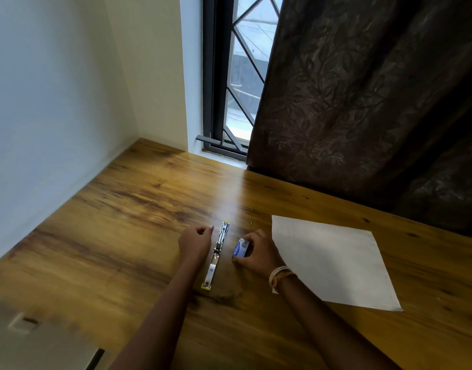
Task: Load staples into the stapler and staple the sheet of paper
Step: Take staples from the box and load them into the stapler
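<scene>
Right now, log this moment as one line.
stapler opened flat | left hand pinching staples | right hand on staple box | paper unstapled

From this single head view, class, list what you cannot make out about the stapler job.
- Left hand: fist curled; something tiny at the fingertips, too small to identify.
- Small blue box: print too small to read; right hand covers its far side, contents hidden.
- Opened stapler: glare and small size hide whether staples sit in its channel.
- Sheet of paper: near-left corner hidden behind the right wrist.
</scene>
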The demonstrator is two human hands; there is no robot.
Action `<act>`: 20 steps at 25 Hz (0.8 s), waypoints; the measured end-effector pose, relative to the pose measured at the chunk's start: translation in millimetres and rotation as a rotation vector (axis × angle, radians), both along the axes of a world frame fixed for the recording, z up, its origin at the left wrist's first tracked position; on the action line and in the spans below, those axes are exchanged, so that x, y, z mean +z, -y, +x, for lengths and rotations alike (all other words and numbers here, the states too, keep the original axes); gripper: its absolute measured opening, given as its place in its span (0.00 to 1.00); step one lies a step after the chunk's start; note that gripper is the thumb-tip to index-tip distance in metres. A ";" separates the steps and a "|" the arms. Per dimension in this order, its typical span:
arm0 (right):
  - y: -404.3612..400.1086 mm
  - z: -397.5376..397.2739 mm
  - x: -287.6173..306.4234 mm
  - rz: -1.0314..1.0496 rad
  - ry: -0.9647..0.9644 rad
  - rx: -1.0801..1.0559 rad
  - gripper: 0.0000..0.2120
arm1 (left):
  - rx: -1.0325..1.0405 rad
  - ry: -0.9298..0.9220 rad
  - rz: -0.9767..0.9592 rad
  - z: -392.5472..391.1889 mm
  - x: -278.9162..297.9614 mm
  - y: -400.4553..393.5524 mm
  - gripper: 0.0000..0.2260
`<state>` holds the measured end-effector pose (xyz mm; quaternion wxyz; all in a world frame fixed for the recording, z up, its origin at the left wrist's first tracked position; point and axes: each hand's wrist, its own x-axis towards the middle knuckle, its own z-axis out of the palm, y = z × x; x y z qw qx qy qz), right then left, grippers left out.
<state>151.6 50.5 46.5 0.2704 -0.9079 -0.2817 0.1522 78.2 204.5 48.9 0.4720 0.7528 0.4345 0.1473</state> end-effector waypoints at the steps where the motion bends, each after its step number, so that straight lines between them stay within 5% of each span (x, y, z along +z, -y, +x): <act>1: 0.8 -0.3 1.0 0.037 -0.023 -0.038 0.28 | 0.044 0.000 0.019 -4.8 2.2 0.3 0.12; 5: 5.7 -8.8 9.1 0.196 -0.052 -0.147 0.28 | 0.182 0.114 0.044 -26.0 14.7 14.1 0.17; 7: 8.1 -17.2 13.4 0.253 -0.047 -0.142 0.28 | 0.079 0.127 -0.066 -32.5 18.0 26.9 0.17; 13: 26.8 -39.9 30.9 0.344 -0.074 -0.102 0.27 | -0.203 -0.007 -0.843 -38.6 22.3 65.4 0.20; 17: 42.8 -45.9 42.8 0.314 -0.105 0.024 0.26 | -0.232 0.191 -1.328 -49.0 23.3 73.3 0.20; 20: 48.5 -48.2 49.2 0.299 -0.166 0.044 0.24 | -0.244 0.290 -1.458 -55.7 24.2 82.6 0.21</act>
